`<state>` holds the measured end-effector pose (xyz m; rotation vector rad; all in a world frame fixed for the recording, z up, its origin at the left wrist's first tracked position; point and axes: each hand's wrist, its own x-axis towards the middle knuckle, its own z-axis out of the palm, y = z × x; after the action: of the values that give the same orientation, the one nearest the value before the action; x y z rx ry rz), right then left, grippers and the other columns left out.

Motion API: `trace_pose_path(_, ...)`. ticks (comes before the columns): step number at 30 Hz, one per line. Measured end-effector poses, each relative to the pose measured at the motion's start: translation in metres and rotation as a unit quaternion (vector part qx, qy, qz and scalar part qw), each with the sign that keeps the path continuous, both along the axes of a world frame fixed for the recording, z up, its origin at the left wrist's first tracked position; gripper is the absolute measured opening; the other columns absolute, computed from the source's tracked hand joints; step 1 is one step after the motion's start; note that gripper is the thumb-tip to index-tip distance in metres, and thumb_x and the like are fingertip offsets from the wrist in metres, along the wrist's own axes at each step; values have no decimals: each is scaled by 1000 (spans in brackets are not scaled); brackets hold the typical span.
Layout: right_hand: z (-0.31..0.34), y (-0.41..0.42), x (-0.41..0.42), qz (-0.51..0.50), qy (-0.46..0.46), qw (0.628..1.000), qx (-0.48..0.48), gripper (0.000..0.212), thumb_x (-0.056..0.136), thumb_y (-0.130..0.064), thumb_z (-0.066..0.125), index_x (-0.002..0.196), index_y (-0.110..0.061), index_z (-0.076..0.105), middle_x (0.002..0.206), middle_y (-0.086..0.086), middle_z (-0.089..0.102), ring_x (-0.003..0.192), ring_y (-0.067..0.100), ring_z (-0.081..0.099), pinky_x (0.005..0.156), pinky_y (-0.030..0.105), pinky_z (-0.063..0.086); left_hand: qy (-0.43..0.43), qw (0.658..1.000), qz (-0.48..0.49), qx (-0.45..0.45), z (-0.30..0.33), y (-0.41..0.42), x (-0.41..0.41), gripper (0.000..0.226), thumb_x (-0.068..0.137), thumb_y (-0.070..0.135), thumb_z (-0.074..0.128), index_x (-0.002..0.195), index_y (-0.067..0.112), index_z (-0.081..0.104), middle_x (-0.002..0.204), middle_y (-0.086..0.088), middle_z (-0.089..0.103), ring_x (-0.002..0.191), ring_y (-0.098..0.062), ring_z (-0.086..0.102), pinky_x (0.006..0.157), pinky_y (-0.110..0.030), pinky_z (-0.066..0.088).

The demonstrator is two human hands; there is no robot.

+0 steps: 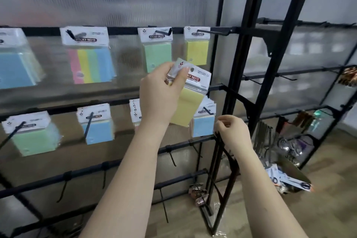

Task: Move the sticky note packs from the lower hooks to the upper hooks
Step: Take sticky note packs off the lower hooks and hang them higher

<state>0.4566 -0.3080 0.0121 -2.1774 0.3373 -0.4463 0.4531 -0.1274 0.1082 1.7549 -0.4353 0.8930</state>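
Note:
My left hand (160,94) pinches the white header card of a yellow sticky note pack (188,106) and holds it tilted in front of the rack, between the two rows. On the upper hooks hang a yellow pack (197,50), a green pack (157,54), a striped multi-colour pack (90,63) and a blue stack (15,67). The lower hooks carry a green stack (32,135), a blue stack (96,127), a stack (134,111) mostly hidden behind my left wrist, and a blue stack (203,125). My right hand (231,131) has curled fingers at that last stack's right edge; whether it grips anything is unclear.
Black frame uprights (241,63) stand just right of the packs. Bare hooks (172,156) hang on the rails below. A second rack (270,77) at the right holds hanging tools. A bowl (295,172) with packaged scissors sits on the wooden floor.

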Motion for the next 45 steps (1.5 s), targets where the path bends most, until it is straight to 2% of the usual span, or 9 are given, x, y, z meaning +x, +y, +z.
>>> trace_pose_path(4, -1, -5, 21, -8, -6, 1000, 7, 27, 92, -18, 50, 115, -15, 65, 95, -5, 65, 85, 10, 58, 63, 18, 40, -27, 999, -42, -21, 8, -18, 25, 12, 89, 29, 64, 79, 22, 61, 64, 13, 59, 58, 1, 49, 52, -20, 35)
trace_pose_path(8, -2, -9, 45, -17, 0, 1000, 1, 28, 91, -19, 51, 115, -17, 66, 92, -8, 64, 79, 6, 57, 58, 12, 38, -70, 993, -82, -38, 23, -37, 50, 10, 82, 31, 71, 82, 23, 65, 69, 1, 64, 63, -29, 51, 57, -38, 40)
trace_pose_path(11, -2, -12, 60, -13, 23, 1000, -5, 29, 92, -18, 50, 117, -16, 65, 96, -7, 65, 77, 10, 56, 55, 10, 36, -89, 990, -100, -44, 35, -53, 69, 17, 80, 32, 73, 80, 16, 67, 70, -6, 65, 63, -31, 51, 55, -40, 41)
trace_pose_path(15, -4, -21, 72, 3, 53, 998, -17, 29, 93, -18, 50, 118, -16, 64, 87, -9, 60, 70, 9, 54, 48, 5, 32, -90, 992, -85, -32, 43, -71, 91, 16, 81, 31, 71, 82, 14, 69, 67, 8, 63, 61, -13, 55, 57, -32, 44)
trace_pose_path(20, -4, -34, 83, 34, 62, 997, -14, 25, 94, -21, 52, 115, -17, 65, 89, -7, 59, 78, 7, 53, 58, 15, 38, -70, 994, -76, -25, 44, -92, 110, 14, 83, 27, 70, 79, 15, 66, 64, 19, 56, 60, 4, 52, 53, -10, 35)
trace_pose_path(24, -2, -47, 90, 77, 69, 994, -15, 24, 94, -21, 51, 113, -19, 66, 89, -7, 60, 81, 8, 54, 56, 8, 37, -72, 995, -59, -33, 44, -106, 115, 18, 86, 30, 67, 78, 14, 66, 66, 15, 60, 60, 0, 55, 51, -16, 39)
trace_pose_path(29, 0, -59, 97, 125, 74, 989, -20, 22, 94, -22, 52, 109, -19, 67, 87, -8, 62, 84, 9, 57, 62, 15, 42, -96, 993, -29, -57, 47, -120, 113, 24, 88, 25, 65, 77, 5, 65, 62, 17, 55, 60, 8, 54, 50, -11, 37)
trace_pose_path(38, -9, -69, 115, 166, 86, 982, -30, 25, 93, -22, 53, 114, -19, 66, 105, -3, 65, 93, 9, 56, 77, 22, 39, -112, 990, 18, -83, 47, -127, 113, 26, 90, 23, 62, 67, 24, 50, 59, 16, 51, 59, 4, 52, 51, -10, 36)
trace_pose_path(45, -10, -70, 125, 192, 72, 978, -31, 24, 91, -20, 54, 109, -18, 69, 103, -5, 69, 88, 7, 58, 59, 6, 34, -123, 988, 36, -83, 47, -126, 115, 30, 91, 22, 61, 67, 30, 45, 62, 17, 51, 61, 8, 54, 52, -8, 37)
